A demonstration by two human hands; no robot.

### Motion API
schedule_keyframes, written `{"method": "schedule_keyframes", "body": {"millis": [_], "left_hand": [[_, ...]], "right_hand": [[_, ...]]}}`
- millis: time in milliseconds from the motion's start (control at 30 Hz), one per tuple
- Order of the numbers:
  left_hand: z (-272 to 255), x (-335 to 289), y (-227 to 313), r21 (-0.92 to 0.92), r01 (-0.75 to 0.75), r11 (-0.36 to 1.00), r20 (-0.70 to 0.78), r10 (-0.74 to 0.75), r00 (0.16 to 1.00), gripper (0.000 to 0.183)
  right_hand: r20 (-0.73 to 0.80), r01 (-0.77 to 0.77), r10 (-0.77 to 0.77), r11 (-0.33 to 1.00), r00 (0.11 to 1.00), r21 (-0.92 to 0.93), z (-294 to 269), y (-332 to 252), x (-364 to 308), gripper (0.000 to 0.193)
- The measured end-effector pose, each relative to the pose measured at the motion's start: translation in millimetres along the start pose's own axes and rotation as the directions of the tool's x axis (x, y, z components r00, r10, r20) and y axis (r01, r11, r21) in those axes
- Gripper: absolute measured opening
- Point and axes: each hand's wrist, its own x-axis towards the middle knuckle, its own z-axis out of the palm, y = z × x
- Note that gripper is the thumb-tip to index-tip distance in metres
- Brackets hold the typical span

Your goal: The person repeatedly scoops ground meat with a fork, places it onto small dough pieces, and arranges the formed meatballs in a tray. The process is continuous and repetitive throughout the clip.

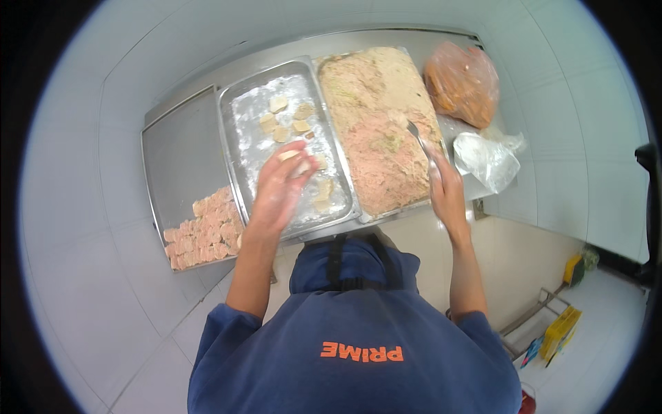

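My left hand point(277, 193) is closed, fingertips pinched around a pale, flat round piece point(294, 159) that looks like dough. It is over a metal tray point(226, 131) dusted with white powder, where several similar pale pieces point(278, 104) lie loose. My right hand point(447, 190) grips a metal fork point(418, 138) by its handle. The fork's tines are at the right side of a wide slab of pinkish-beige minced filling point(376, 131), which fills the tray beside the floured one. Whether the tines touch the filling, I cannot tell.
At the far left, a shallow metal tray point(183, 148) holds rows of pink-topped pieces point(207, 231) in its near corner. Right of the filling are a clear bag of orange-brown food point(462, 83) and a crumpled white plastic bag point(487, 160). Tiled walls point(552, 90) enclose the counter.
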Motion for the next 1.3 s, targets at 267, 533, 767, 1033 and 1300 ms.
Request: {"method": "schedule_keyframes", "body": {"millis": [267,533,767,1033,1300], "left_hand": [[92.1,-54.3,16.6,-0.522,0.228,0.822,0.503,0.081,0.86,0.051],[92.7,-90.0,45.6,-0.441,0.142,0.886,0.41,0.058,0.91,0.044],[75.4,-92.8,48.8,-0.487,0.157,0.859,0.396,0.057,0.916,0.041],[47.4,-85.1,55.3,-0.343,0.135,0.929,0.481,0.051,0.875,0.035],[39.3,-80.3,68.0,0.106,0.053,0.993,0.591,-0.106,0.8,0.036]], "right_hand": [[-0.155,0.34,-0.342,0.94,0.927,-0.037,17.8,-102.0,-66.5,0.053],[-0.188,0.368,-0.409,0.904,0.893,-0.218,24.7,-118.8,-75.6,0.056],[-0.202,0.362,-0.408,0.903,0.89,-0.23,29.1,-125.3,-87.7,0.056],[-0.162,0.44,-0.507,0.838,0.846,-0.322,22.2,-132.7,-89.6,0.054],[-0.008,0.526,-0.563,0.778,0.827,-0.345,-10.4,-130.4,-71.4,0.051]]}}
